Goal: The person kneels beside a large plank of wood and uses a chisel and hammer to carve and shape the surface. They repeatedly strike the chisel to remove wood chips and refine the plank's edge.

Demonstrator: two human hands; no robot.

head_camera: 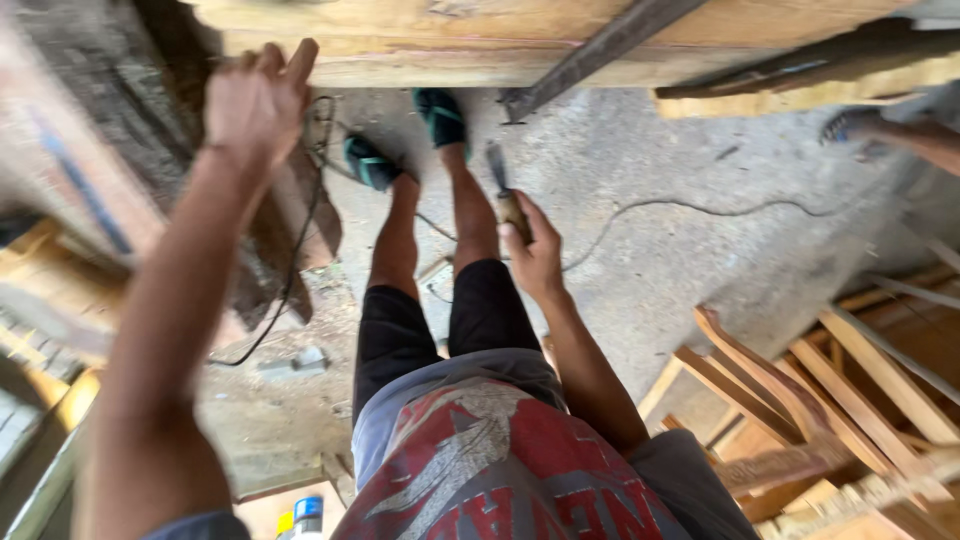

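Here, the left hand [255, 100] sits in the upper left of the frame, arm fully stretched, fingers curled over the lower edge of a thick pale wooden beam [480, 45] that runs across the top of the frame. The grip looks closed on the beam's edge; the fingertips are partly hidden behind it.

The right hand [530, 255] is at frame centre, clenched around the brown wooden handle of a chisel-like tool with a dark metal blade [503, 192]. Long axis of the tool: near vertical in the picture, blade pointing up toward the beam, tilted slightly left. The blade tip is well apart from the beam, with bare floor showing between them.

Relation of note: the beam lies above both hands in the frame; the left hand touches it, the right hand with the tool is lower and farther from it.

Outward: two feet in teal and black shoes [440, 115] stand on a grey concrete floor [700, 260], just under the beam. A thin black cable [690, 207] trails across the floor to the right. Stacked light wooden chair frames [800, 390] fill the lower right. Another person's foot [860, 125] shows at the upper right edge.
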